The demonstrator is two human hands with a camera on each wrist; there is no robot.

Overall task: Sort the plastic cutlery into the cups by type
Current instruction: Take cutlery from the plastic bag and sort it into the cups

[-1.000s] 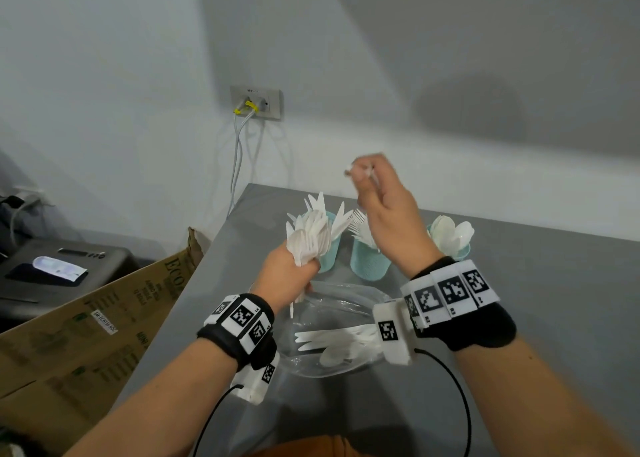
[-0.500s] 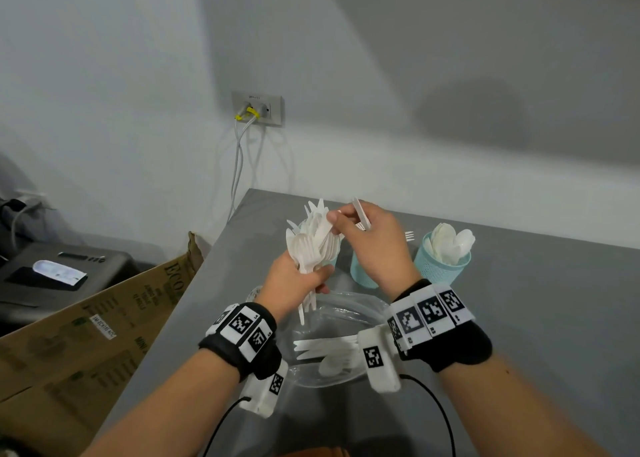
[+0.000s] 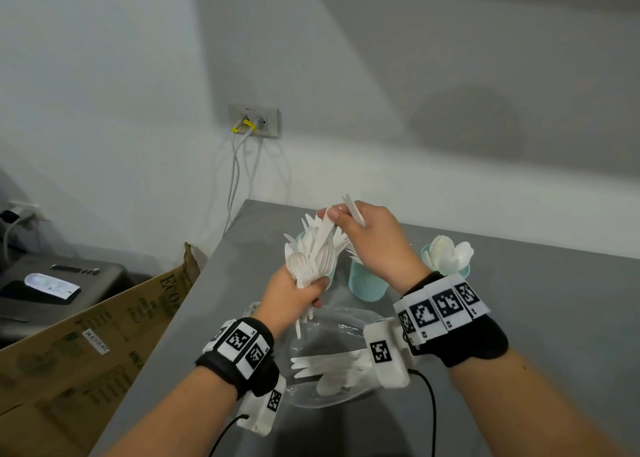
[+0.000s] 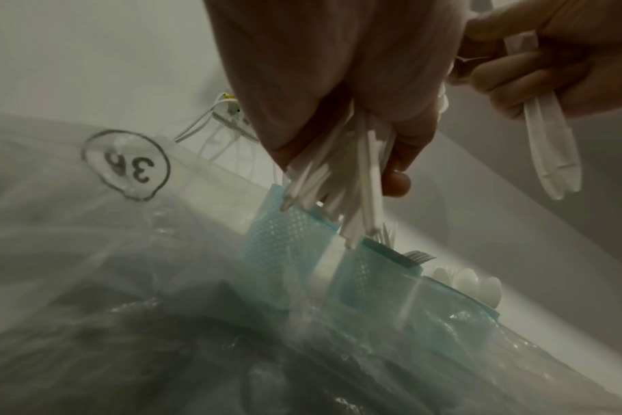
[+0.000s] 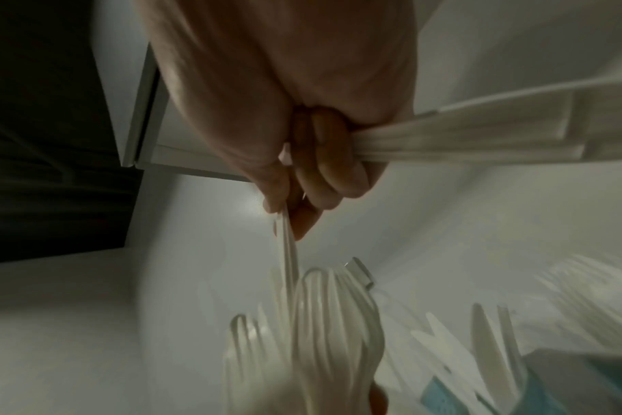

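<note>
My left hand (image 3: 309,285) grips a bundle of white plastic cutlery (image 3: 313,254) by the handles, upright above the clear bag; the handle ends (image 4: 341,196) stick out below the fist. My right hand (image 3: 333,215) keeps white knives (image 3: 354,208) tucked in its curled fingers, and its thumb and forefinger pinch another knife (image 5: 287,252) at the top of the bundle. Three teal cups stand behind. The left cup (image 4: 285,241) is mostly hidden by the bundle, the middle cup (image 3: 367,285) holds forks, and the right cup (image 3: 464,270) holds spoons (image 3: 446,254).
A clear plastic bag (image 3: 349,318) with more loose cutlery (image 3: 329,363) lies on the grey table (image 3: 540,318) between my wrists. An open cardboard box (image 3: 86,335) stands past the table's left edge. A wall socket with cables (image 3: 254,121) is behind the table.
My right hand came down and left from above the middle cup to the bundle and now pinches a knife at its top. The left hand kept its grip on the bundle.
</note>
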